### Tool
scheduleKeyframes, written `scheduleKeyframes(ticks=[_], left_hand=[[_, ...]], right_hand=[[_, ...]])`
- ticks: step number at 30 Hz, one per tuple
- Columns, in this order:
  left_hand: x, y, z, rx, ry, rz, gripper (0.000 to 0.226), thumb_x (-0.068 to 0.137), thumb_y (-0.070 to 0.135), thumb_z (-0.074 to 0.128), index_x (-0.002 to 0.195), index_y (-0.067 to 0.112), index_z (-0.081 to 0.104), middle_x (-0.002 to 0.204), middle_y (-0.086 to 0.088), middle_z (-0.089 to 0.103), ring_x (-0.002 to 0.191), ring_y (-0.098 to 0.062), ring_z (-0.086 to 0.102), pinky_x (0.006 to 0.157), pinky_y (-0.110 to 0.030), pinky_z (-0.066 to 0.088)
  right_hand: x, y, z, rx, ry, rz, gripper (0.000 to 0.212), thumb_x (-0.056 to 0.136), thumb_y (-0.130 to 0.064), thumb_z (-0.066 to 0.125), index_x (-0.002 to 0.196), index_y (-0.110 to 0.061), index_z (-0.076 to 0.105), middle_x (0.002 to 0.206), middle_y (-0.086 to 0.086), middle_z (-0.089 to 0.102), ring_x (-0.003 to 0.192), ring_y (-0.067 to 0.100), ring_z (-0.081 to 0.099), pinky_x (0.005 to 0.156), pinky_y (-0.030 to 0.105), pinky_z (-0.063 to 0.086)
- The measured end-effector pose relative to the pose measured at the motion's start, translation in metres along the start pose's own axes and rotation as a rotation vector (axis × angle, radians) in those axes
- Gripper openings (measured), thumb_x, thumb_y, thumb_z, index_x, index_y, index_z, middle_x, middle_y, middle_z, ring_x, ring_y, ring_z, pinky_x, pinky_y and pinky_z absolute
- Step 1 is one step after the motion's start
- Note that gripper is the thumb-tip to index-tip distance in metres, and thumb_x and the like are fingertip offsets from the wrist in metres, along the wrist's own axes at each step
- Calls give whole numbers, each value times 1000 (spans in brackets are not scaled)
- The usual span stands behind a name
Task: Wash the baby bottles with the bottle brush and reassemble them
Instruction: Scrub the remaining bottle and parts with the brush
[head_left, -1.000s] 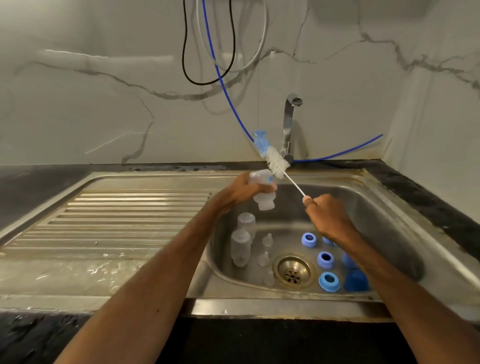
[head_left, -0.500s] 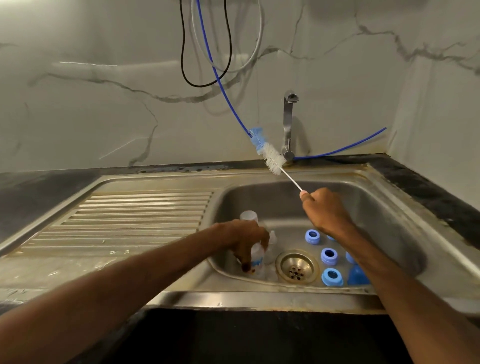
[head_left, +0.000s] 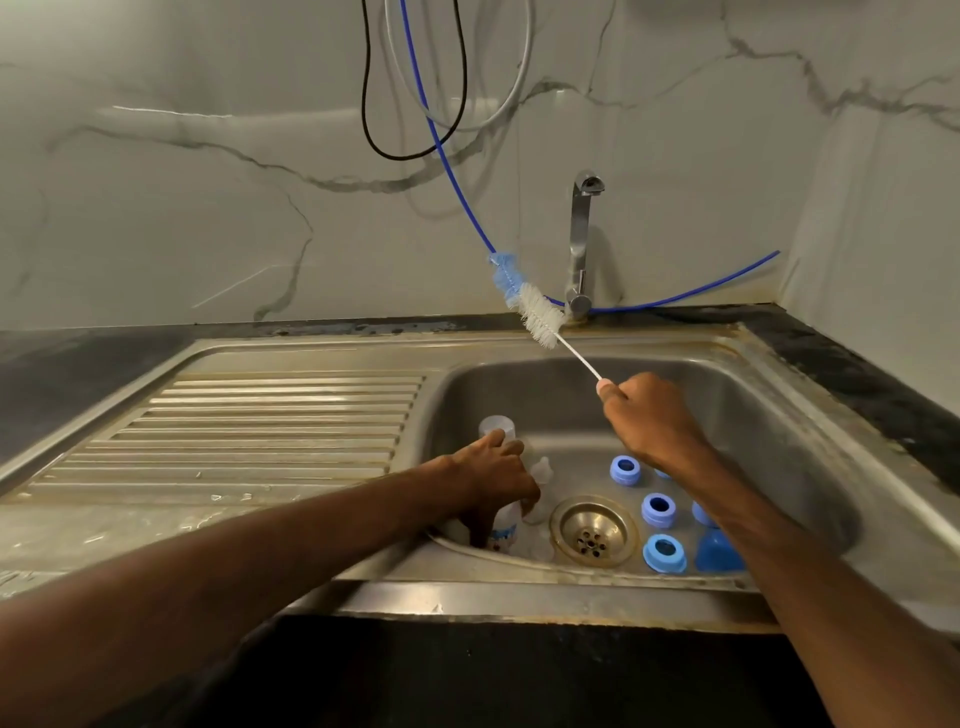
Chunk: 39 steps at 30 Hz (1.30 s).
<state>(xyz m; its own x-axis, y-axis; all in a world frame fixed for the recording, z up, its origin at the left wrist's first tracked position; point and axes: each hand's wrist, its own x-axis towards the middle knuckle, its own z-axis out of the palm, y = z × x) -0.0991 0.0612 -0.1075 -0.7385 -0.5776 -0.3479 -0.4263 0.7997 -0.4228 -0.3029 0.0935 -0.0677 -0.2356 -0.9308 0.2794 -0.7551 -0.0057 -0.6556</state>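
Where a second ago our left hand lifted it to the bottle brush, a clear bottle now stands on the sink floor with those fingers curled round it, so we judge it scrubbed and being set down. Our right hand grips the brush's handle, bristles raised beyond its knuckles. Blue collars lie below the right fingers, the drain between both hands, drainboard left of the left fingers, tap and marble wall beyond.

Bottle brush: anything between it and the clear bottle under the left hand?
Only the left hand itself, curled over the clear plastic baby bottle and hiding its mouth. The white-and-blue bristled bottle brush, held by the right hand, points up and away.
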Motion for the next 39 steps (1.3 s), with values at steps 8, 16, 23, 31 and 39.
scheduleKeyframes(ticks=[8,16,23,31,39], left_hand=[[-5,-3,5,46,-25,23,64,76,51,84,132,33,57,133,3,61,125,-22,40,106,-44,29],[-2,-4,11,5,39,36,68,77,60,79,134,31,56,132,2,60,123,-22,40,104,-44,30],[18,10,-7,-172,190,101,66,82,64,72,132,23,58,125,-3,63,112,-21,47,93,-36,41],[59,35,-10,-305,-70,183,68,84,18,83,145,17,53,133,-16,60,123,-36,56,101,-43,45],[71,37,-20,-298,-202,141,62,82,8,83,138,6,58,132,-18,61,119,-35,60,97,-42,47]], right_hand=[[-1,-1,-2,-5,6,0,56,104,-30,49,55,-5,48,50,6,47,51,19,44,51,28,30],[-3,-3,-2,-13,-2,12,55,105,-32,48,57,-5,50,50,5,47,51,19,45,52,30,31],[-3,-2,-4,-2,11,24,55,105,-32,48,60,-2,54,51,6,49,50,18,46,50,26,32],[-3,-3,-3,-5,10,48,57,105,-33,48,52,-13,43,48,-1,44,47,12,42,55,30,32],[-2,-4,-5,-48,5,25,57,105,-35,47,52,-14,40,48,-2,41,46,12,39,48,25,30]])
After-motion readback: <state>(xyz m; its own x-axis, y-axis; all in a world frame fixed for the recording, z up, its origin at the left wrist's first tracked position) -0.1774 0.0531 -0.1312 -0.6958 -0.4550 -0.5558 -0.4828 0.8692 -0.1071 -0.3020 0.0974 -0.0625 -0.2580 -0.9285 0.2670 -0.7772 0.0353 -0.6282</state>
